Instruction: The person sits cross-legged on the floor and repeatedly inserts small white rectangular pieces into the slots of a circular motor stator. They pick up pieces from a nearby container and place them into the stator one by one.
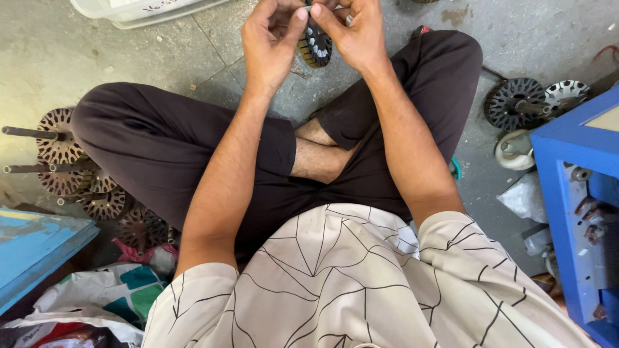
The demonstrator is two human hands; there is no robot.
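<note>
We are holding a small round slotted metal disc (316, 45) at the far centre, above the concrete floor (77, 58). Our left hand (274, 42) and right hand (354, 32) are pinching it together from both sides, fingertips nearly meeting. At the far left, a white plastic tray (138, 9) is lying with a pale label on it. At the right, a blue box (570, 212) is standing; at the near left, crumpled coloured bags (97, 303) are lying.
</note>
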